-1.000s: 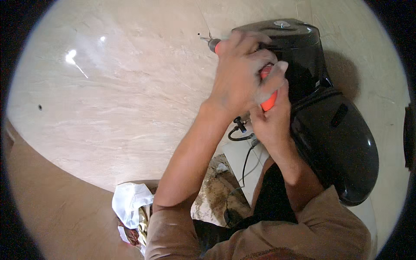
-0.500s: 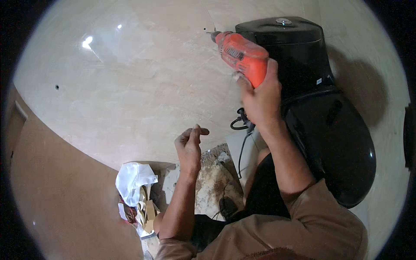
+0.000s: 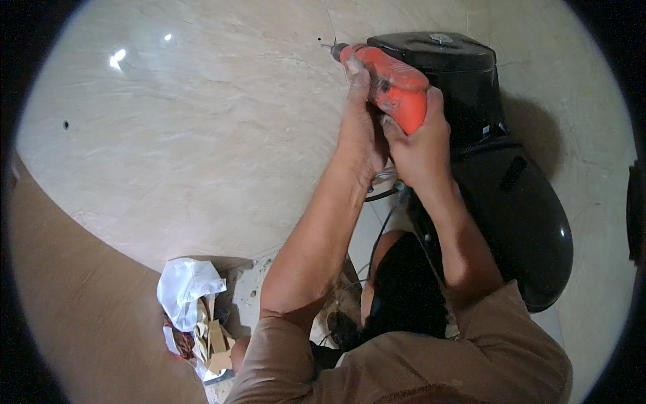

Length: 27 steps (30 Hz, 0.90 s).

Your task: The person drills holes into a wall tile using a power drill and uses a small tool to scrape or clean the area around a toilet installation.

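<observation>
Pale marble-patterned wall tile (image 3: 202,148) fills most of the view, glossy enough to throw back two small light spots near the upper left, with one small dark hole (image 3: 65,124) at the far left and another (image 3: 319,40) close to the drill's tip. Against this wall stands a black toilet: its tank (image 3: 464,87) sits at the upper right and the closed black lid (image 3: 525,229) curves below it.

An orange power drill (image 3: 393,84) is held up in front of the tank, its bit (image 3: 330,46) aimed at the wall just beside the second hole; whether the bit touches the tile cannot be told. The right hand (image 3: 420,145) is closed firmly around the drill's grip from below. The left hand (image 3: 363,131) is wrapped against the drill body from the left side, fingers pressed together along it, thumb up toward the front. Both forearms rise from the lower edge, in tan short sleeves (image 3: 484,350).

A dark cord (image 3: 380,236) hangs down below the hands, between the arms. At the lower left, on the floor at the foot of the wall, lies a heap of crumpled white plastic (image 3: 185,289) with torn brown cardboard scraps (image 3: 212,337), well apart from the drill
</observation>
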### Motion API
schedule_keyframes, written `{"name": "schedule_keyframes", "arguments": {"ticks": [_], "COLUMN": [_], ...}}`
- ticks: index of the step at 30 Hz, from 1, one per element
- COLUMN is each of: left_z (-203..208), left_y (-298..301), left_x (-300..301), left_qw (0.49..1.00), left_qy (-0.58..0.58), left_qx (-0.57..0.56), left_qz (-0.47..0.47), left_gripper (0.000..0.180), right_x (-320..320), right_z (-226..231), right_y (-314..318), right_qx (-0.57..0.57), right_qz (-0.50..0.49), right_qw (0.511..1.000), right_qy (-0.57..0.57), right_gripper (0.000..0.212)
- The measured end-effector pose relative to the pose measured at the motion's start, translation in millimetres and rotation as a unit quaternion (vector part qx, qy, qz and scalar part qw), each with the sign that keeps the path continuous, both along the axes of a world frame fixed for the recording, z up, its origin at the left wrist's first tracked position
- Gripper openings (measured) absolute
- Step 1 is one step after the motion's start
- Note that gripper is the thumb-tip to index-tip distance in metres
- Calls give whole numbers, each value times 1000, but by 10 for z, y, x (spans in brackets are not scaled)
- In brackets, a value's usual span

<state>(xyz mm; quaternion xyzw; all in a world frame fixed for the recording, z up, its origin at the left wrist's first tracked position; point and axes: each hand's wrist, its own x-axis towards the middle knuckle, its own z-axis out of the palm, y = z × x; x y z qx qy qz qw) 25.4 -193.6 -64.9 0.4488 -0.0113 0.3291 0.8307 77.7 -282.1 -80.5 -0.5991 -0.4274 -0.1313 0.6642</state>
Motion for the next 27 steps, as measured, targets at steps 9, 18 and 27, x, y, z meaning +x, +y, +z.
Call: {"name": "schedule_keyframes", "arguments": {"ticks": [9, 18, 27], "left_z": [55, -173, -4], "left_y": [-115, -40, -209], "left_x": [-206, -176, -317], "left_qw": [976, 947, 978], "left_qy": [-160, -287, -169], "left_qx": [-136, -125, -112], "left_qz": [-59, -74, -41], "left_gripper": [49, 55, 45], "right_x": [-418, -746, -384], "right_z": [128, 164, -50], "right_y": [-116, -148, -103], "right_qx": [-25, -129, -63], "right_qz": [-28, -113, -124], "right_qw": [981, 966, 976], "right_qy": [-190, -195, -169], "right_gripper": [54, 47, 53]}}
